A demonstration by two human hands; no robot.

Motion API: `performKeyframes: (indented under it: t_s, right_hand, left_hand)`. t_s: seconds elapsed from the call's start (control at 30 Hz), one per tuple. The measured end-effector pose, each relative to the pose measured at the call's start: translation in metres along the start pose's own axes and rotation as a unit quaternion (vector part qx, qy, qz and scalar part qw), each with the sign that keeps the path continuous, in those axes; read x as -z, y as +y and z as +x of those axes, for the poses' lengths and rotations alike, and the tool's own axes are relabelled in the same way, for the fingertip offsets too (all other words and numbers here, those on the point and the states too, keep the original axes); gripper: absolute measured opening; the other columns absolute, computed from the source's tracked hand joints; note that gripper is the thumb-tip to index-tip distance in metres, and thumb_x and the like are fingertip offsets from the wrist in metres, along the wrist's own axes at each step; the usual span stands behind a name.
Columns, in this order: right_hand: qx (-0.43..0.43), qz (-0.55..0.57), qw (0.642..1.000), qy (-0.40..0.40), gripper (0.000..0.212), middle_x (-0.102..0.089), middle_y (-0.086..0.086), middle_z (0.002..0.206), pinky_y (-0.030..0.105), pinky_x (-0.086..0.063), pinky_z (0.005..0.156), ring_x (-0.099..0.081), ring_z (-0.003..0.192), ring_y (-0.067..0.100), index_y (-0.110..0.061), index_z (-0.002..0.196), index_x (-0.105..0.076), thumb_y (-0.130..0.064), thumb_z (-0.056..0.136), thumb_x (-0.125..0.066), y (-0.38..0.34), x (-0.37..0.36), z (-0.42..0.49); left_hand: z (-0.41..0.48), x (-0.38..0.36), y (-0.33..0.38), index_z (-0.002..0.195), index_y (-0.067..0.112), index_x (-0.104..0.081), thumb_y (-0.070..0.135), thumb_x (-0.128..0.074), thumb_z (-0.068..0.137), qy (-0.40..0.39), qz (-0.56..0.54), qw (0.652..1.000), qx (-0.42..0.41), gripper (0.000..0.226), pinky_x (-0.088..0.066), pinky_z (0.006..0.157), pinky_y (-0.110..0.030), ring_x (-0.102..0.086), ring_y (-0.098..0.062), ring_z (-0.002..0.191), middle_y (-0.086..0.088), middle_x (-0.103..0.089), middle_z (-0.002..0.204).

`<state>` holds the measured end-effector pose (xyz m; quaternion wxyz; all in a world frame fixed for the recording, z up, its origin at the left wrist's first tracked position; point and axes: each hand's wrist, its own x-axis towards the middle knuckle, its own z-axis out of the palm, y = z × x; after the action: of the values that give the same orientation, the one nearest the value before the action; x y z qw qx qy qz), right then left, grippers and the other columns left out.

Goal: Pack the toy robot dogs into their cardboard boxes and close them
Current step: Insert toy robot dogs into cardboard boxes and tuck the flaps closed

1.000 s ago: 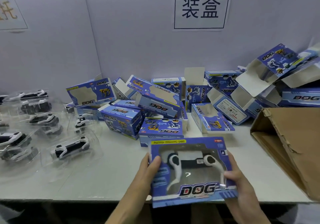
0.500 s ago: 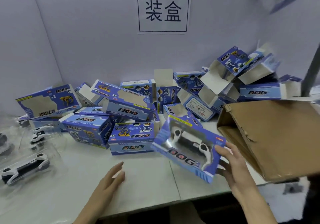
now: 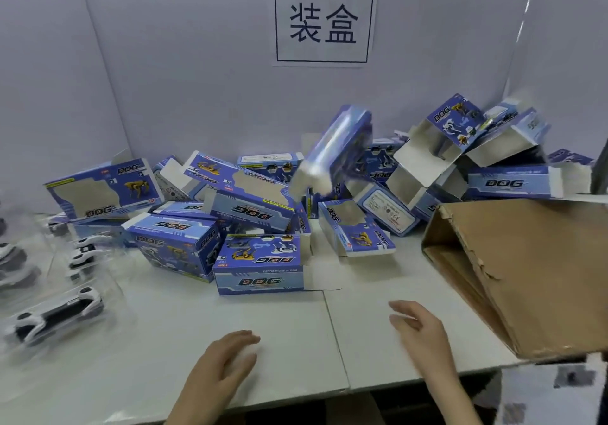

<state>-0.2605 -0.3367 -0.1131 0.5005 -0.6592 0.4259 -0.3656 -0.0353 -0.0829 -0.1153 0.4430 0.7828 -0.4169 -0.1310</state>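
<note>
A blurred blue DOG box [image 3: 334, 151] is in the air above the heap of blue cardboard boxes [image 3: 260, 263] at the back of the table; nothing touches it. My left hand [image 3: 227, 363] lies over the table's near edge, fingers relaxed and empty. My right hand [image 3: 419, 329] hovers above the table with fingers spread, holding nothing. White and black toy robot dogs in clear plastic shells [image 3: 56, 316] lie at the left. Many boxes in the heap have open flaps.
A large brown carton [image 3: 526, 270] lies on its side at the right, its opening facing left. A white table [image 3: 312, 335] runs to a front edge near me. A paper sign [image 3: 324, 21] hangs on the grey back wall.
My right hand has let go of the packed box, which now flies toward the heap at the back. Both hands are empty over the table. The camera has swung back left.
</note>
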Motion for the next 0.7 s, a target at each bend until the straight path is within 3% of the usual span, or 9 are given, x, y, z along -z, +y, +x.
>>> performKeyframes:
  t_s: [0.07,0.13,0.2,0.3,0.37,0.43,0.47,0.57,0.7]
  right_hand:
    - [0.004,0.006,1.000,0.007,0.022,-0.072,-0.011,0.100,0.028,-0.047,0.081,-0.065,0.099,0.012,-0.031,0.091,-0.071,-0.010,0.089,-0.068,-0.002,-0.003,0.002]
    - [-0.001,0.051,0.999,0.021,0.018,-0.072,0.000,0.100,0.035,-0.052,0.083,-0.067,0.096,0.019,-0.027,0.094,-0.069,-0.010,0.090,-0.069,-0.008,-0.008,0.008]
    - [-0.010,0.098,0.995,0.012,0.017,-0.070,0.004,0.106,0.034,-0.053,0.077,-0.069,0.092,0.021,-0.025,0.103,-0.065,-0.014,0.091,-0.069,-0.020,-0.015,0.013]
    - [0.012,0.120,0.992,0.034,0.048,-0.055,-0.001,0.128,0.032,-0.047,0.083,-0.062,0.098,0.010,-0.022,0.128,-0.049,-0.017,0.088,-0.074,-0.041,-0.032,0.023]
    - [0.044,0.108,0.990,0.083,0.072,-0.045,0.002,0.142,0.024,-0.041,0.088,-0.056,0.112,0.014,-0.017,0.143,-0.038,-0.018,0.084,-0.079,-0.056,-0.041,0.033]
    - [0.107,0.064,0.986,0.110,0.087,-0.038,0.005,0.150,0.017,-0.039,0.096,-0.046,0.130,0.019,-0.016,0.149,-0.033,-0.019,0.078,-0.084,-0.071,-0.050,0.044]
    - [0.153,0.024,0.982,0.108,0.093,-0.034,0.006,0.153,0.019,-0.037,0.103,-0.040,0.137,0.020,-0.017,0.151,-0.032,-0.017,0.075,-0.086,-0.077,-0.055,0.051]
    - [0.282,-0.153,0.945,0.055,0.101,-0.017,0.006,0.163,0.034,-0.030,0.112,-0.021,0.149,0.022,-0.023,0.155,-0.028,-0.011,0.073,-0.086,-0.094,-0.076,0.073]
    - [0.332,-0.302,0.894,0.007,0.101,-0.003,0.005,0.167,0.055,-0.039,0.110,-0.025,0.148,0.034,-0.028,0.158,-0.018,-0.014,0.079,-0.080,-0.117,-0.099,0.115]
  left_hand:
    - [-0.001,-0.001,0.000,0.111,0.038,-0.069,0.025,-0.067,0.092,0.007,0.004,1.000,-0.007,0.022,-0.038,0.106,-0.025,-0.049,0.005,0.120,0.024,-0.058,0.125]
    - [-0.001,-0.001,0.000,0.111,0.039,-0.068,0.026,-0.067,0.092,0.009,0.004,1.000,-0.010,0.022,-0.038,0.106,-0.026,-0.048,0.007,0.120,0.024,-0.058,0.126]
    - [-0.001,-0.001,0.000,0.111,0.041,-0.068,0.027,-0.067,0.092,0.014,-0.006,1.000,-0.005,0.023,-0.038,0.107,-0.025,-0.048,0.009,0.119,0.025,-0.059,0.125]
    - [-0.001,-0.001,-0.002,0.109,0.043,-0.068,0.029,-0.067,0.092,0.020,-0.016,1.000,0.000,0.022,-0.039,0.105,-0.024,-0.048,0.011,0.118,0.026,-0.060,0.123]
    - [-0.001,-0.002,-0.003,0.107,0.044,-0.068,0.029,-0.067,0.092,0.025,-0.016,1.000,0.002,0.022,-0.040,0.104,-0.023,-0.048,0.013,0.117,0.028,-0.060,0.122]
    - [-0.001,-0.002,-0.004,0.106,0.043,-0.069,0.028,-0.068,0.092,0.031,-0.018,0.999,0.003,0.022,-0.040,0.104,-0.024,-0.048,0.014,0.117,0.029,-0.060,0.121]
    - [-0.001,-0.002,-0.004,0.106,0.043,-0.069,0.028,-0.068,0.092,0.033,-0.016,0.999,0.002,0.022,-0.041,0.104,-0.024,-0.048,0.014,0.117,0.029,-0.060,0.121]
    - [-0.001,-0.003,-0.004,0.105,0.043,-0.069,0.025,-0.069,0.091,0.038,-0.016,0.999,-0.004,0.022,-0.041,0.104,-0.023,-0.050,0.013,0.116,0.029,-0.060,0.120]
    - [-0.001,-0.004,-0.005,0.103,0.044,-0.069,0.024,-0.070,0.090,0.040,-0.016,0.999,-0.006,0.024,-0.040,0.103,-0.021,-0.051,0.011,0.118,0.028,-0.061,0.120]
